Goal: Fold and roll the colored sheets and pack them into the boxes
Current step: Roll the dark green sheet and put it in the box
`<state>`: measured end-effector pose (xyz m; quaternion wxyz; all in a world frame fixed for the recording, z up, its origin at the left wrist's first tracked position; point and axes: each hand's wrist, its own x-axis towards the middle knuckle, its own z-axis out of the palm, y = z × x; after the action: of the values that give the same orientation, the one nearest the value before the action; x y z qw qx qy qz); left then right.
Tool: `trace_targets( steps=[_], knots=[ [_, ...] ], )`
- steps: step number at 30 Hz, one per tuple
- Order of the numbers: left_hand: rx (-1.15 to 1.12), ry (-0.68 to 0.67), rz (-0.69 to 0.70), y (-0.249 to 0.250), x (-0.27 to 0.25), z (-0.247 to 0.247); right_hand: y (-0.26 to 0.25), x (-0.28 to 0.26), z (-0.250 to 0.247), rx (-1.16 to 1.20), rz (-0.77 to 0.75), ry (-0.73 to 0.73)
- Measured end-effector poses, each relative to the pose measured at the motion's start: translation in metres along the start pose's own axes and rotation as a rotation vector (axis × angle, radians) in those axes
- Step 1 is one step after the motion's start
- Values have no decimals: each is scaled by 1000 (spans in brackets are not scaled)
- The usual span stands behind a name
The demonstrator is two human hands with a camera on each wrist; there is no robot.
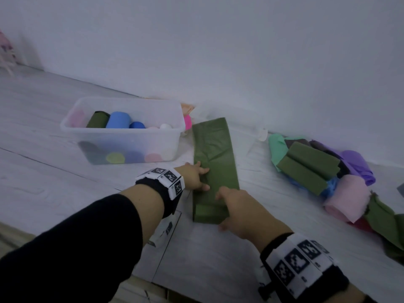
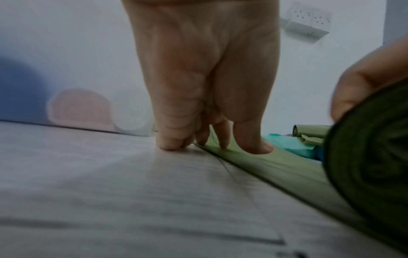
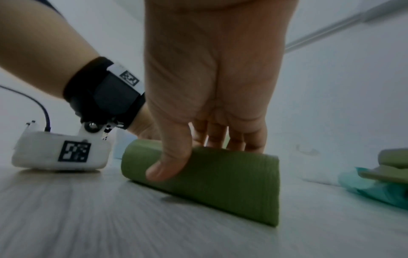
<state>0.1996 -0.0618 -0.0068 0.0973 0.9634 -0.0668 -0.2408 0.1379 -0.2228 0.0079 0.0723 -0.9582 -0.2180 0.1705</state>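
1. Far left: clear box [image 1: 122, 130] on pale wood-grain counter [image 1: 43, 171]; holds rolled sheets in green, blue, pink, yellow and white.
2. Left of centre: left hand [image 1: 195, 176], fingers straight and slightly spread, pressing left edge of green sheet [image 1: 215, 158]; fingertips [image 2: 256, 148] flat on it.
3. Centre: green sheet folded to a long strip, lying flat, near end rolled up.
4. Right of centre: right hand [image 1: 238, 212] curled round rolled end [image 3: 212, 176], thumb in front, fingers behind.
5. Behind sheet: second clear box [image 1: 247, 119], contents not discernible.
6. Far right: pile of sheets [image 1: 323, 171], green, teal, purple, pink, on counter, apart from strip.
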Motion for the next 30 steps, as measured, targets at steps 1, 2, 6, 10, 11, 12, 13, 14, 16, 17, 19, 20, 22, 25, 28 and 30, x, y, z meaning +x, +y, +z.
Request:
trace_targets(
  steps=[1, 2, 6, 10, 11, 12, 13, 14, 16, 17, 19, 20, 22, 25, 28, 30],
  knots=[
    [-1, 2, 0, 0, 0, 0, 1, -1, -2, 22, 4, -20],
    [4, 1, 1, 0, 0, 0, 2, -1, -4, 27, 9, -53],
    [30, -10, 13, 5, -1, 1, 4, 4, -10, 2, -7, -168],
    [49, -17, 13, 7, -3, 0, 4, 16, -14, -165, -68, -187],
    [52, -18, 11, 8, -3, 0, 4, 18, -14, -160, -86, -177],
    [52, -17, 10, 8, -3, 0, 5, 19, -14, -106, -95, -154],
    [51, -15, 10, 9, -3, 0, 6, 19, -13, -31, -96, -112],
    [46, -10, 11, 9, -3, 0, 8, 18, -12, 22, -93, -62],
    [35, -7, 10, 9, -4, 0, 10, 17, -8, 2, -118, -1],
    [33, -9, 7, 9, -4, 0, 11, 16, -5, -35, -143, 23],
    [34, -12, -2, 10, -5, -1, 11, 14, 0, -132, -183, 47],
    [31, -8, -4, 11, -5, -1, 10, 14, 2, -204, -187, 43],
    [25, -6, -8, 11, -5, -1, 7, 13, 5, -299, -155, 31],
    [5, -9, -25, 12, -4, -1, 4, 14, 3, -282, -146, 71],
    [-33, 7, -62, 12, -3, 2, 6, 12, 0, -183, -140, 99],
    [-37, 11, -67, 11, -2, 3, 9, 9, -4, -118, -117, 72]
  ],
)
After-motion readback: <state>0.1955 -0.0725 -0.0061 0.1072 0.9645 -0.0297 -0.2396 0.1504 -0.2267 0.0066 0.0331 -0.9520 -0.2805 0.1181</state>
